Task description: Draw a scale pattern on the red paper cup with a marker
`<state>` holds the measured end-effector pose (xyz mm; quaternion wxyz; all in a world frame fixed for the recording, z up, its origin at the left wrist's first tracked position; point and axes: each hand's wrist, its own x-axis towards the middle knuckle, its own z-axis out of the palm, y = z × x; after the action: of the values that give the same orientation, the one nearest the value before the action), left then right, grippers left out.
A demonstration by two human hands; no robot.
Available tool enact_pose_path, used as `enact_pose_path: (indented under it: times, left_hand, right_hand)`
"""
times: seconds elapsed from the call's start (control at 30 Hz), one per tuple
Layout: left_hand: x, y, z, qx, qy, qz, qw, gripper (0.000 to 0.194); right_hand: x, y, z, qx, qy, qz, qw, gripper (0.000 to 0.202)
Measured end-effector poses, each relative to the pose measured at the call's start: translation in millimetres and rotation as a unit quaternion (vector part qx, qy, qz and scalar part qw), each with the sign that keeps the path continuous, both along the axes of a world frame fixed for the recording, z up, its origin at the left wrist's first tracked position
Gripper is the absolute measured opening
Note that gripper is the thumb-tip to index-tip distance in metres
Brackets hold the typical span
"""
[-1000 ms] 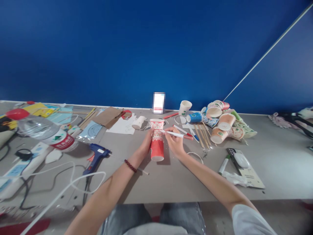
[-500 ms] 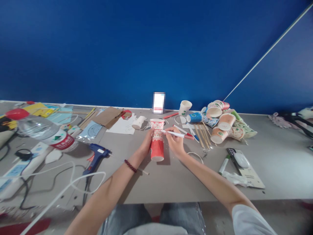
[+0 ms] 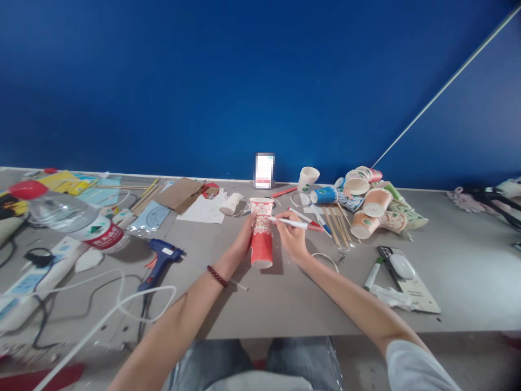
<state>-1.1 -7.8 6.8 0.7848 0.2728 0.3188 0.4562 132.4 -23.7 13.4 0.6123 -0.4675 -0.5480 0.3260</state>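
Two red and white patterned paper cups stand joined end to end on the table in front of me. My left hand is wrapped around their left side, near where they meet. Between the fingers of my right hand is a white marker pen with a red end. Its tip points left and meets or nearly meets the patterned cup surface; I cannot tell which. Behind the right hand lie more markers, one with a red cap.
At left are a water bottle, a blue glue gun, a power strip and looping white cable. Several paper cups pile up at right, beside wooden sticks. A phone-like screen stands against the blue wall.
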Motion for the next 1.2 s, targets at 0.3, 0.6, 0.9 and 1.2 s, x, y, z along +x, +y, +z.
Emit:
enact_pose_path:
  times: [0.3, 0.6, 0.9, 1.2]
  left_hand:
    - [0.4, 0.8, -0.4, 0.000, -0.004, 0.004, 1.000, 0.042]
    - [0.8, 0.5, -0.9, 0.004, -0.004, 0.008, 1.000, 0.042]
    - [-0.9, -3.3, 6.9, -0.033, 0.012, -0.016, 0.999, 0.040]
    - [-2.9, -2.2, 5.1, -0.033, 0.018, -0.037, 0.999, 0.046]
  right_hand:
    - [1.0, 0.3, -0.3, -0.009, -0.003, 0.003, 1.000, 0.006]
    - [1.9, 1.1, -1.3, -0.008, -0.001, 0.007, 1.000, 0.006]
    - [2.5, 3.0, -8.0, 0.002, 0.025, -0.003, 1.000, 0.010]
    - [2.7, 4.2, -9.5, 0.006, 0.018, -0.005, 1.000, 0.013]
